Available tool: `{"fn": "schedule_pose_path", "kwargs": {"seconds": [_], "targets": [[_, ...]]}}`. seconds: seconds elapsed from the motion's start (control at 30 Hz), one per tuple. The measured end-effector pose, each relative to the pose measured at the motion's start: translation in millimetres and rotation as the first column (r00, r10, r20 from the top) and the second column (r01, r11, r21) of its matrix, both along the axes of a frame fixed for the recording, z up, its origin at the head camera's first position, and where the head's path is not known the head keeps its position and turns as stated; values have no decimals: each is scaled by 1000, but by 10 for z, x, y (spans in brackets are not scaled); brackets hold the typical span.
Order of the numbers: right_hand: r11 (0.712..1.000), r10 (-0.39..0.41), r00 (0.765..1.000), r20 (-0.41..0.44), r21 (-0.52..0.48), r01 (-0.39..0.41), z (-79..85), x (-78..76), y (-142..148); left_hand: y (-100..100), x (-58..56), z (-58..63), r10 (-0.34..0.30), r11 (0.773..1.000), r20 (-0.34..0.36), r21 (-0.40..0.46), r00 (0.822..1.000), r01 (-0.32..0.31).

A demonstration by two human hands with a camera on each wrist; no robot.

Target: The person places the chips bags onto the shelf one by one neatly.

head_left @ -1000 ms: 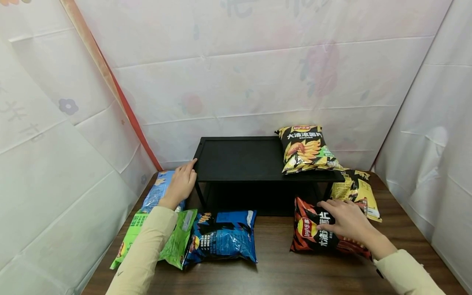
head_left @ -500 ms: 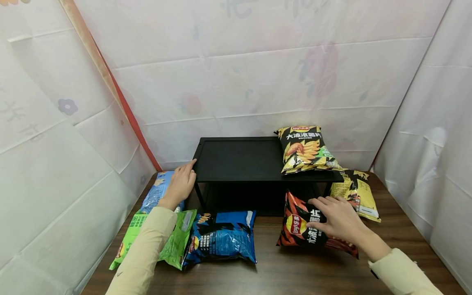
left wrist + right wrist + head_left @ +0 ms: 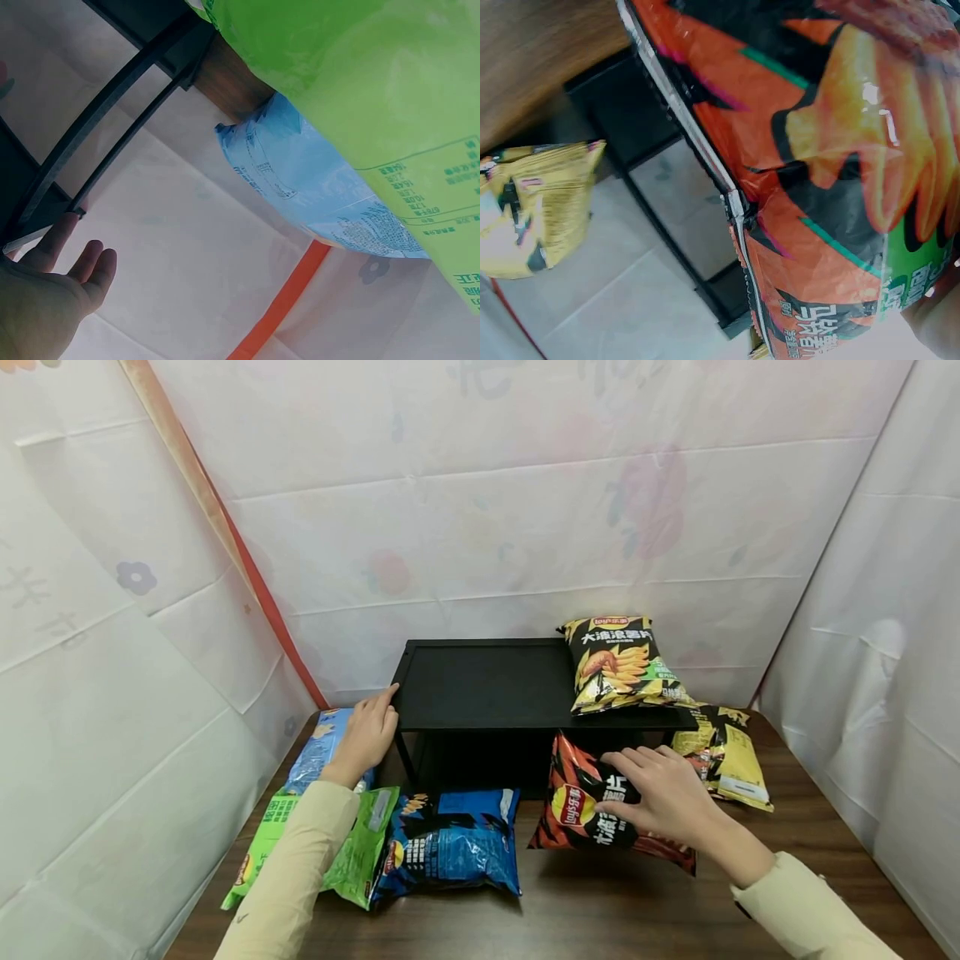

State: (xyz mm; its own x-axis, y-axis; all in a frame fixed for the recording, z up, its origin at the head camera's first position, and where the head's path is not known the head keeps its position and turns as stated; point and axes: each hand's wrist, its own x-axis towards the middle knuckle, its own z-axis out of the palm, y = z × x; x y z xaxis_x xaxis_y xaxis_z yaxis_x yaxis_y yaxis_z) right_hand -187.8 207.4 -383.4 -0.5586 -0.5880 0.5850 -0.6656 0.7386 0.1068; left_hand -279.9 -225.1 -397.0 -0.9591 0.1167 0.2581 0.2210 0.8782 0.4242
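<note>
My right hand grips a red-and-black bag of potato chips, lifted a little off the table and tilted, before the right part of a low black two-tier rack. In the right wrist view, the chip bag fills much of the picture, and only a bit of the hand shows at the lower right. My left hand rests against the rack's left edge. In the left wrist view, its fingers reach loosely to the rack's frame. Atop the rack, at the right, lies a black-and-yellow chip bag.
A blue chip bag lies front left of the rack, touching a green bag. Left of the rack is a light-blue bag. Another yellow bag lies at the right. Fabric walls enclose the wooden table.
My right hand has moved left with the red chip bag and raised it off the table. My left hand has stayed at the rack's edge.
</note>
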Motion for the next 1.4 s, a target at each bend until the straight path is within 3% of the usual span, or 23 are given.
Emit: {"fn": "schedule_pose_path", "kwargs": {"seconds": [0.33, 0.63, 1.03, 1.4], "targets": [[997, -23, 998, -56, -79, 19, 207, -36, -260, 1, -8, 4, -4, 1000, -3, -2, 1000, 4], [979, -68, 996, -50, -198, 56, 454, -98, -474, 6, -2, 14, -2, 1000, -8, -4, 1000, 2], [928, -170, 982, 85, -320, 189, 808, -284, -729, 14, 16, 20, 1, 1000, 4, -6, 1000, -1], [858, -238, 944, 227, -406, 314, 1043, -457, -930, 0, 13, 17, -5, 1000, 12, -5, 1000, 5]]}}
